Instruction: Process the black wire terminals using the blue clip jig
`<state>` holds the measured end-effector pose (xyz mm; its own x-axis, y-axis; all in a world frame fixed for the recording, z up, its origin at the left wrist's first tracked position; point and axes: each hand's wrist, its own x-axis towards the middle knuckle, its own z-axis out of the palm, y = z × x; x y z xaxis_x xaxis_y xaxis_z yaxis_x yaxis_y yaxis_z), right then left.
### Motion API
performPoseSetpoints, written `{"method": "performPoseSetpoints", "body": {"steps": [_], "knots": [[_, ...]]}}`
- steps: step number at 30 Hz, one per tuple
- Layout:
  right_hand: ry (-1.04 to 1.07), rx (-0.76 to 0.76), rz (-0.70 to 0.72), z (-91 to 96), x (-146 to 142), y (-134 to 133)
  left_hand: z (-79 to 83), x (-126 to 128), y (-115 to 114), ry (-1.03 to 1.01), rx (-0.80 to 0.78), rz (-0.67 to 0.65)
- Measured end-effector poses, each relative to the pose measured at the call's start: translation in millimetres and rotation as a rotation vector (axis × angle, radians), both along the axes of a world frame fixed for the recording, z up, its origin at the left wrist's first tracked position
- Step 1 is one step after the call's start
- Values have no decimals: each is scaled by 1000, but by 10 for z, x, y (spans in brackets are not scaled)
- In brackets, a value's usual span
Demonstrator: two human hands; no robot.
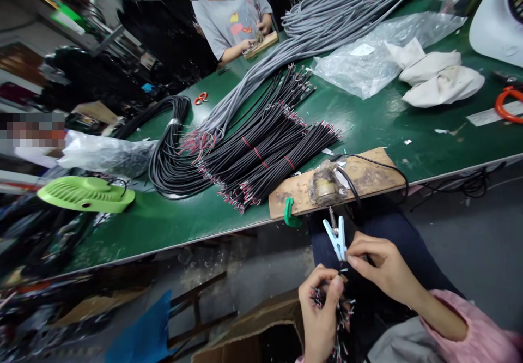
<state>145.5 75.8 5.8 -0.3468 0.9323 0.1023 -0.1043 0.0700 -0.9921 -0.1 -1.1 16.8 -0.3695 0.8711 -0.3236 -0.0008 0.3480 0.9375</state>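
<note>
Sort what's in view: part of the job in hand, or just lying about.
Job in hand, it appears:
wire ends in the left hand
light-blue clothespin by the right hand
wooden board
green clamp at its edge
black cables with similar ends

Probably just lying about:
crumpled white cloth
clear plastic bag
orange-handled tool at far right

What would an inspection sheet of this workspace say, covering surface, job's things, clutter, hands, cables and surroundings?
Surface: green tabletop, small scraps on it.
Job's things: wire bunch in hand; light-blue clothespin near the front edge of the wooden board.
Clutter: clear plastic bag, pale cloth, orange-handled scissors.
Hands: left hand grips the bunch; right hand has fingertips beside the clothespin, grip unclear.
Cables: black bundles with red ties; long grey cables.
Surroundings: another person across the table; cardboard box below.
</note>
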Motion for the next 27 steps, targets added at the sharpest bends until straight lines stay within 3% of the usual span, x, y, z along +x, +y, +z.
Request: {"method": "performPoseSetpoints", "body": {"steps": [8, 11, 15, 21, 27], "knots": [[-56, 152, 7, 48, 52, -36, 106, -23, 102, 74, 105, -91], [-64, 172, -18, 51, 49, -77, 124, 7, 119, 99, 154, -53], [-64, 162, -74, 35, 39, -109, 103, 37, 109, 105, 181, -22], [-39, 147, -19, 41, 9, -111, 86, 32, 100, 87, 176, -60], [11, 54, -67, -5, -19, -146, 96, 30, 107, 104, 183, -45]]}}
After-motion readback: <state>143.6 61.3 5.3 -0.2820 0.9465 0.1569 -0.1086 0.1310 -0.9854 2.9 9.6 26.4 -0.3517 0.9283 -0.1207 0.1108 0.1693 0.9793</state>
